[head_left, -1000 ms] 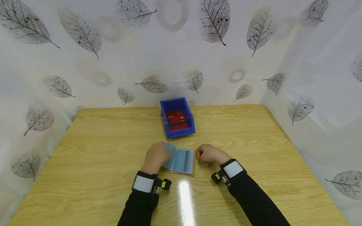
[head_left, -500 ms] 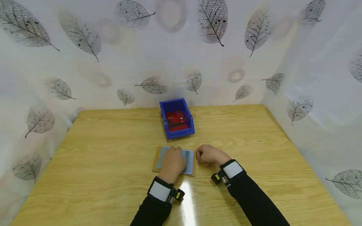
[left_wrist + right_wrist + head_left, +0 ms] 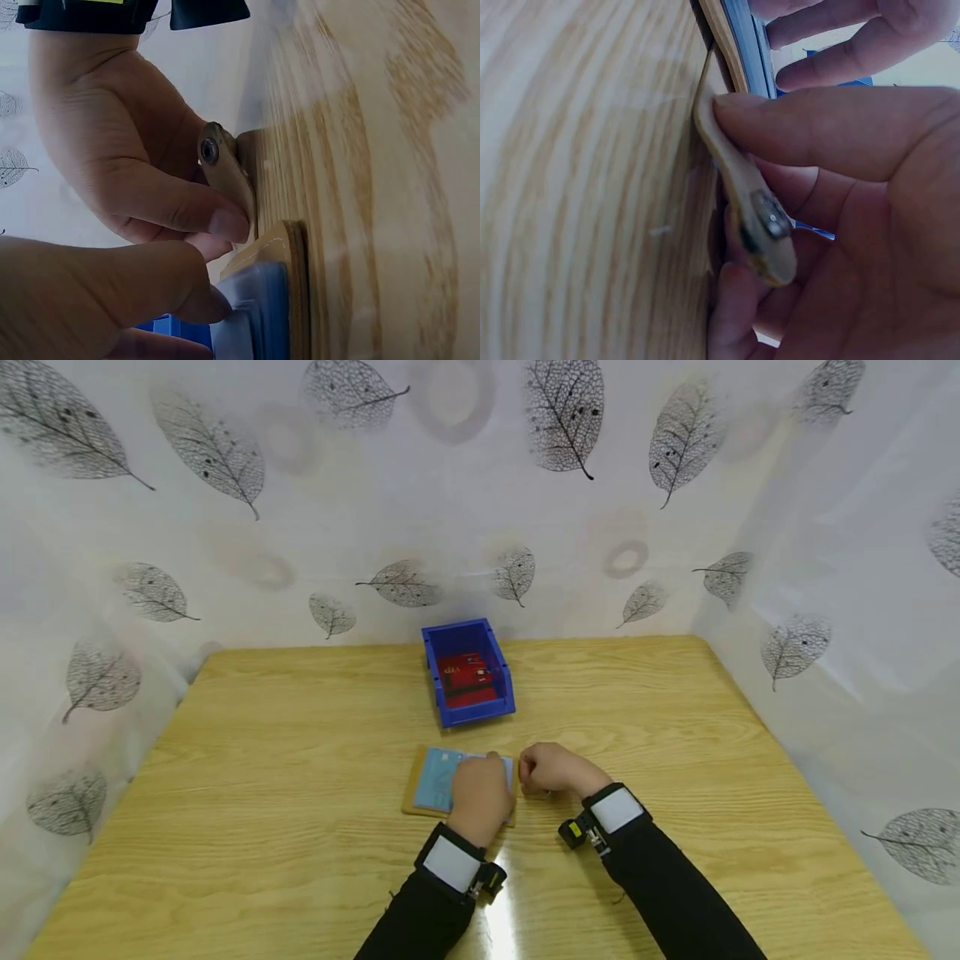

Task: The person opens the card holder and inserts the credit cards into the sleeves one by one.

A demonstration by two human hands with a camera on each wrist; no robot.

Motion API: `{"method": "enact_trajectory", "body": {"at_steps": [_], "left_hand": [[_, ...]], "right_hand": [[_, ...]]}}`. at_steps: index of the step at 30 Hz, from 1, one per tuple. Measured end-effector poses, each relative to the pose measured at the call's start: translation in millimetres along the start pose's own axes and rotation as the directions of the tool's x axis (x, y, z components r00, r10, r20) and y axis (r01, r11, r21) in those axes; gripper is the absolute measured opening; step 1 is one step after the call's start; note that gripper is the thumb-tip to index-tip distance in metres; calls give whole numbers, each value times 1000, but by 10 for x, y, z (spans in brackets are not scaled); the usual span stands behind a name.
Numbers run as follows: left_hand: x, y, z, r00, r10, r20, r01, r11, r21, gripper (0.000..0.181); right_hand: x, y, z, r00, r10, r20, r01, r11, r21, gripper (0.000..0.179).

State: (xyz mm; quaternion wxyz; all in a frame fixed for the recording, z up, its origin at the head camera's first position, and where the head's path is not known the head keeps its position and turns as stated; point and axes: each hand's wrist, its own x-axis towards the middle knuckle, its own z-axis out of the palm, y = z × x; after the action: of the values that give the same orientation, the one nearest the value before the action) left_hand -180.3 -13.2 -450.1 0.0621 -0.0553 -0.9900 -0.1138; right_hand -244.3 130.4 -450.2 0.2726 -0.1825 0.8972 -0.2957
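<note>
A tan card holder (image 3: 412, 787) lies open on the table with clear bluish plastic sleeves (image 3: 435, 781) inside. My left hand (image 3: 480, 795) is over its right half. In the left wrist view, the left thumb touches the edge of the stacked sleeves (image 3: 262, 307), with the forefinger apart from it. Just right of the card holder is my right hand (image 3: 558, 768). It pinches the holder's tan strap (image 3: 739, 169), which carries a metal snap (image 3: 771, 216), between thumb and fingers close to the tabletop. The head view hides the strap mostly behind the right hand.
Behind the card holder stands a blue bin (image 3: 477, 714) with a red VIP card (image 3: 465, 672) in it. The wooden table (image 3: 285, 760) ends at a leaf-patterned white curtain (image 3: 420, 518) at the back and sides.
My left hand has laid a raised sleeve down flat on the left side, then moved right across to the right-hand sleeves. The right hand has stayed in place.
</note>
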Motion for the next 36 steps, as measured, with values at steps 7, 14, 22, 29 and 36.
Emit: {"method": "enact_trajectory", "body": {"at_steps": [7,14,22,29,36], "left_hand": [[92,-141,-160,967,-68,245,136,953,-271,56],[100,-529,-304,967,-83,242,190,865,-465,49],[13,-803,-345,973,-191,127,223,917,-330,37],[-44,-804,-283,967,-240,88,255,937,-238,40],[-40,-610,-238,982,-189,-19,181,961,-208,28]], "right_hand": [[11,-21,7,1000,13,-2,-13,1000,10,15],[2,-17,14,999,37,15,-37,999,10,15],[-19,-27,12,999,33,-2,-33,999,-8,14],[-11,-22,18,999,48,-7,-48,999,-2,15],[-4,-17,27,999,47,-1,-47,999,3,15]]}}
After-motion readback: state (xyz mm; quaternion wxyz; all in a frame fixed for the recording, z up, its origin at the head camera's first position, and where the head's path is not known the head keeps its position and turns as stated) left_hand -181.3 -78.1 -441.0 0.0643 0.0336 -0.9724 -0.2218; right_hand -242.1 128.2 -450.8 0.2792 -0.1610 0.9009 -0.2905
